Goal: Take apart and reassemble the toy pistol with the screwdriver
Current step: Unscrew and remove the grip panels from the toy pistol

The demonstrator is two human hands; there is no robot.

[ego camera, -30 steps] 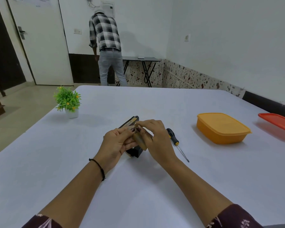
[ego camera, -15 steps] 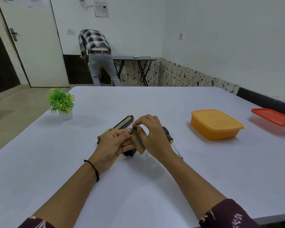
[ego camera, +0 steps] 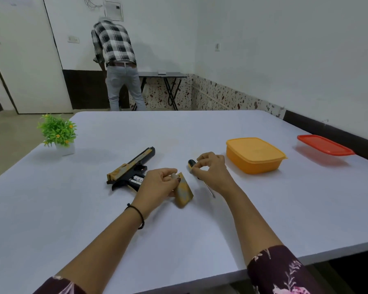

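toy pistol (ego camera: 130,171) is laid on its side on white table (ego camera: 200,219), grip open w/ batteries seen. detached grip panel (ego camera: 184,190) is pinched by left hand (ego camera: 159,183). screwdriver (ego camera: 200,177) handle is touched by right hand (ego camera: 212,169) fingertips, not yet gripped.

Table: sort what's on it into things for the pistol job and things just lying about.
For the job:
toy pistol, grip open
grip cover, in the left hand
screwdriver, under the right hand

Lying about:
orange box, lid on
red-lidded box
small potted plant
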